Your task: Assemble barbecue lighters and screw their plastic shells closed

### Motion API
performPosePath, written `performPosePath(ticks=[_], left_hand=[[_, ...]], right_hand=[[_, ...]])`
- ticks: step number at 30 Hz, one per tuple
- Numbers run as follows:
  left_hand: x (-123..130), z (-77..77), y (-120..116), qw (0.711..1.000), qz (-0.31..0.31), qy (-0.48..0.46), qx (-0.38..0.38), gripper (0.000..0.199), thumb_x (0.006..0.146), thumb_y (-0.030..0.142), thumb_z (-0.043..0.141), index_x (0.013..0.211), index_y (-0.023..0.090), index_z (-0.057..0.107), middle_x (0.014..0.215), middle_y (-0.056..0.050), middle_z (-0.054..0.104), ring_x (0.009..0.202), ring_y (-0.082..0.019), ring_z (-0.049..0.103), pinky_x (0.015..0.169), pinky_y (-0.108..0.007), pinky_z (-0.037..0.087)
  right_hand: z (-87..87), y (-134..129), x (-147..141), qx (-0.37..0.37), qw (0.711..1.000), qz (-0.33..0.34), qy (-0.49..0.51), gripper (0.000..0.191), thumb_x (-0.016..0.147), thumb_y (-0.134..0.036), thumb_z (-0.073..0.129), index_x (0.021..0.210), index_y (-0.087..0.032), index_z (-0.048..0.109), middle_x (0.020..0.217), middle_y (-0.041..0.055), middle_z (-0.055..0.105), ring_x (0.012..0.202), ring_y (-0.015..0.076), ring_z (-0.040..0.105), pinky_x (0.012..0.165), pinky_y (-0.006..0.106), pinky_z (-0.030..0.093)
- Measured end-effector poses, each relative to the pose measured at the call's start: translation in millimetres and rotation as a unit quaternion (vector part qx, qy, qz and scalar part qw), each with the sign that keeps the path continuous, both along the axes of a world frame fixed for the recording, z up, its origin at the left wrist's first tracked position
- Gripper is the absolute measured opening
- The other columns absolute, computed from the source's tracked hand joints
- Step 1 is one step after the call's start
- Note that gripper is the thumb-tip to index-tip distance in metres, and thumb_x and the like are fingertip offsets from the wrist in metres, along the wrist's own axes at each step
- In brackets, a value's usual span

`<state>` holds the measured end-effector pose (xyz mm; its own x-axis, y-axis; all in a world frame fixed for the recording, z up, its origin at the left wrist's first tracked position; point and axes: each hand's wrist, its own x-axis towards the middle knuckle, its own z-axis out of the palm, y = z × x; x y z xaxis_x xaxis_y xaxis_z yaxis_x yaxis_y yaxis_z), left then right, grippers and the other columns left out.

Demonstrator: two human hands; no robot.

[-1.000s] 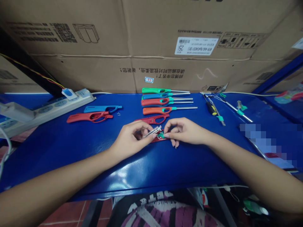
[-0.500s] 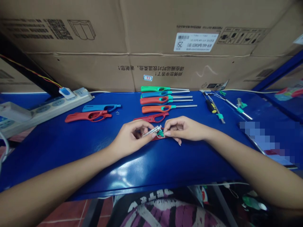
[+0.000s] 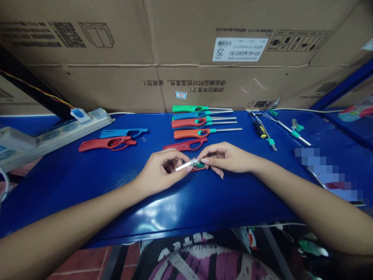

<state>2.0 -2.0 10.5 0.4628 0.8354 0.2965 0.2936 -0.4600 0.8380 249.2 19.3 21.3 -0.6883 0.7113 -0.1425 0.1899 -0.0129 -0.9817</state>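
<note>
My left hand (image 3: 166, 167) is closed around a small silvery metal piece (image 3: 186, 164), which slants up to the right between thumb and fingers. Fingertips of my right hand (image 3: 223, 157) pinch at the right end of that piece, where thin wires show; what exactly they grip is too small to tell. Just under both hands, a red lighter shell with a green part (image 3: 199, 166) is partly hidden. Behind them lies an open red shell half (image 3: 186, 145). Farther back, several lighters with metal tubes (image 3: 192, 134) lie in a row.
At the left are a red shell (image 3: 106, 144), a blue shell (image 3: 116, 133), tiny screws (image 3: 143, 139) and a power strip (image 3: 64, 130). On the right lie a black-and-yellow screwdriver (image 3: 259, 130) and wired metal tubes (image 3: 294, 133). A cardboard box (image 3: 186, 46) stands behind.
My right fingertips have moved slightly left onto the end of the metal piece. That piece is turned a little and sits slightly lower. The view has shifted slightly.
</note>
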Motion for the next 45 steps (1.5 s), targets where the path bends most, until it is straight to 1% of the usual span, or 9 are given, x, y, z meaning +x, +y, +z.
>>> performPosePath(ticks=[7, 16, 20, 25, 31, 38, 42, 45], left_hand=[[-0.2, -0.1, 0.1, 1.0, 0.002, 0.012, -0.008, 0.019, 0.084, 0.031, 0.073, 0.09, 0.013, 0.076, 0.067, 0.0, 0.059, 0.056, -0.009, 0.053, 0.049, -0.017, 0.042], [-1.9, 0.0, 0.0, 1.0, -0.002, 0.024, -0.016, 0.02, 0.085, 0.033, 0.071, 0.09, 0.014, 0.076, 0.069, -0.001, 0.059, 0.056, -0.008, 0.053, 0.049, -0.017, 0.042], [-1.5, -0.1, 0.1, 0.999, -0.006, 0.03, -0.013, 0.021, 0.086, 0.033, 0.071, 0.09, 0.013, 0.076, 0.068, -0.001, 0.059, 0.056, -0.009, 0.054, 0.049, -0.017, 0.042], [-1.7, 0.3, 0.1, 0.999, -0.013, 0.04, 0.0, 0.021, 0.086, 0.032, 0.071, 0.092, 0.013, 0.077, 0.069, -0.001, 0.06, 0.057, -0.009, 0.055, 0.049, -0.018, 0.043], [-2.3, -0.1, 0.3, 0.999, -0.015, 0.037, 0.015, 0.019, 0.086, 0.03, 0.072, 0.095, 0.014, 0.079, 0.07, -0.002, 0.062, 0.057, -0.009, 0.056, 0.049, -0.017, 0.043], [-1.1, -2.3, -0.5, 0.999, -0.026, 0.011, 0.017, 0.019, 0.085, 0.027, 0.075, 0.099, 0.015, 0.081, 0.074, -0.004, 0.067, 0.056, -0.008, 0.056, 0.05, -0.019, 0.044], [-1.5, -2.8, -1.6, 1.0, -0.027, 0.006, 0.013, 0.02, 0.084, 0.025, 0.076, 0.101, 0.015, 0.081, 0.074, -0.004, 0.066, 0.058, -0.009, 0.058, 0.051, -0.019, 0.045], [-1.7, -2.9, -3.0, 0.999, -0.039, 0.015, 0.019, 0.021, 0.085, 0.025, 0.076, 0.103, 0.016, 0.081, 0.072, -0.003, 0.065, 0.058, -0.009, 0.058, 0.052, -0.02, 0.045]], right_hand=[[0.6, -0.5, 0.5, 0.005, 1.0, 0.002, -0.019, 0.038, 0.092, -0.048, 0.066, 0.108, -0.013, 0.069, 0.078, -0.0009, 0.067, 0.048, 0.0045, 0.057, 0.045, 0.018, 0.052], [1.2, -1.4, -0.1, 0.014, 0.999, 0.0, -0.035, 0.045, 0.09, -0.053, 0.066, 0.111, -0.013, 0.071, 0.078, 0.0001, 0.067, 0.047, 0.0049, 0.054, 0.043, 0.019, 0.051], [1.3, -1.8, 0.3, 0.019, 0.999, 0.0, -0.043, 0.045, 0.089, -0.055, 0.066, 0.106, -0.013, 0.07, 0.074, -0.0012, 0.064, 0.047, 0.0051, 0.054, 0.043, 0.018, 0.051], [2.6, -3.6, 0.0, 0.02, 0.998, -0.002, -0.058, 0.042, 0.089, -0.055, 0.067, 0.094, -0.014, 0.068, 0.06, -0.0058, 0.054, 0.046, 0.0064, 0.052, 0.043, 0.018, 0.05], [3.9, -4.0, 0.1, 0.025, 0.997, 0.008, -0.069, 0.044, 0.089, -0.058, 0.064, 0.089, -0.014, 0.064, 0.057, -0.0066, 0.051, 0.045, 0.0066, 0.05, 0.041, 0.018, 0.047], [4.2, -4.9, 1.0, 0.049, 0.995, 0.024, -0.086, 0.039, 0.096, -0.052, 0.057, 0.089, -0.014, 0.065, 0.055, -0.0065, 0.05, 0.042, 0.0064, 0.049, 0.04, 0.017, 0.044], [3.4, -5.7, 2.0, 0.057, 0.993, 0.028, -0.099, 0.037, 0.097, -0.048, 0.056, 0.089, -0.014, 0.066, 0.062, -0.0051, 0.053, 0.042, 0.0056, 0.05, 0.038, 0.017, 0.043], [3.1, -5.5, 2.7, 0.085, 0.99, 0.036, -0.104, 0.033, 0.098, -0.042, 0.055, 0.089, -0.013, 0.068, 0.066, -0.004, 0.055, 0.043, 0.0042, 0.049, 0.038, 0.016, 0.041]])
